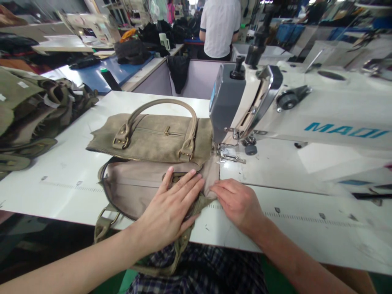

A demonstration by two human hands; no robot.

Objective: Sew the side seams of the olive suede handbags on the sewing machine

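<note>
An olive handbag [153,139] lies opened out on the white sewing table, its beige lining [131,179] facing up between the zipper edges. One handle [165,102] arches over the far panel, while another hangs over the table's front edge. My left hand [174,204] rests flat on the lining and near panel, fingers stretched out. With fingers pinched together, my right hand [237,200] grips the edge of the lining at the bag's right end. Just beyond it, the presser foot [228,155] of the sewing machine [245,98] stands beside the bag's right edge.
A heap of olive bag pieces [36,106] lies on the left. Behind stand a dark thread cone [110,79], a blue-topped table [92,71] and another sewing machine [94,28]. A person in a white shirt [222,28] is farther back.
</note>
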